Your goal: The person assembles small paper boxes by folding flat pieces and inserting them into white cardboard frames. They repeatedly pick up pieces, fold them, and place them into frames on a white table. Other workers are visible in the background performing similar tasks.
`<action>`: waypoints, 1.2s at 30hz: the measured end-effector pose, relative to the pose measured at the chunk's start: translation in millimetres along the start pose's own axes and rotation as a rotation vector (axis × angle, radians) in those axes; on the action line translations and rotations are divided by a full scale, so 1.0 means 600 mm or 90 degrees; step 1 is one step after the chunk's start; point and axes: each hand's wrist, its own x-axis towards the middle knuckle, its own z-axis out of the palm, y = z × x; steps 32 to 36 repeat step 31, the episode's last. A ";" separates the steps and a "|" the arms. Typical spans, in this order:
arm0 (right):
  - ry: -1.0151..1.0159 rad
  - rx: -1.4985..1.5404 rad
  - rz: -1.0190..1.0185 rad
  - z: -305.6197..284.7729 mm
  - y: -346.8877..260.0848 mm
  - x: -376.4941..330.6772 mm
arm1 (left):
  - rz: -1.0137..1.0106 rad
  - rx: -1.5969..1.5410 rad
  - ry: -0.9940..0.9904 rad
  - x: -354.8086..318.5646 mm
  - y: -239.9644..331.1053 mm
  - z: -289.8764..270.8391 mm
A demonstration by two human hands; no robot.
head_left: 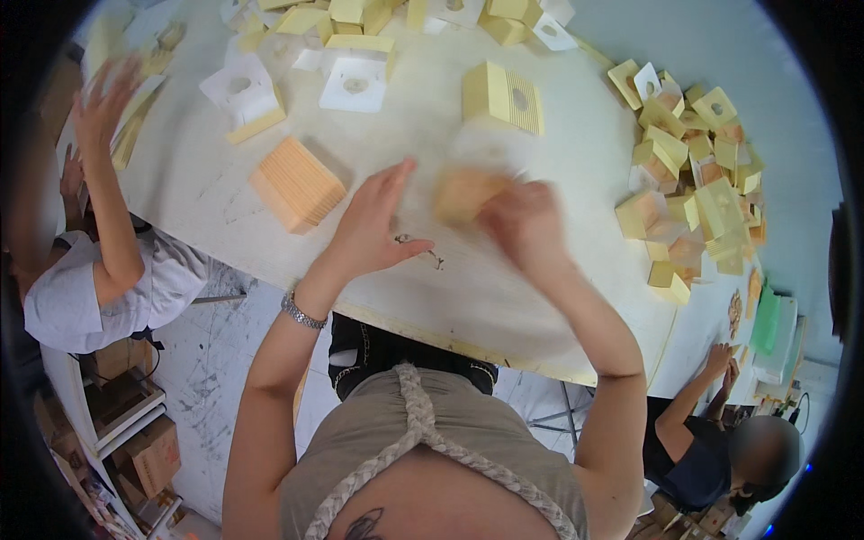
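My left hand (373, 225) hovers over the white table, fingers stretched and thumb apart, with nothing in it. A watch with a metal band (301, 310) is on that wrist. Close by lie small dark bits (436, 261), too small to name. My right hand (531, 225) is smeared by motion, its fingers closed on a yellow folded card piece (463, 193), with a blurred whitish flap beyond it. To the left of my left hand sits a stack of peach-coloured cards (297, 184). Beyond my right hand stands a stack of yellow cards (504, 97).
White-and-yellow folded cards with a round opening (353, 85) lie farther back. A large heap of yellow card boxes (702, 171) covers the table's right part. One co-worker's arm (108, 180) reaches in at left; another person (711, 441) works at lower right.
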 end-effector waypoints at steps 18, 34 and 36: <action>-0.321 0.009 -0.107 -0.067 -0.132 0.201 | 0.011 0.019 0.170 0.013 0.025 0.025; -0.723 0.572 0.359 0.194 -0.155 0.325 | -0.112 0.009 -0.023 0.019 0.012 0.044; -0.723 0.572 0.359 0.194 -0.155 0.325 | -0.112 0.009 -0.023 0.019 0.012 0.044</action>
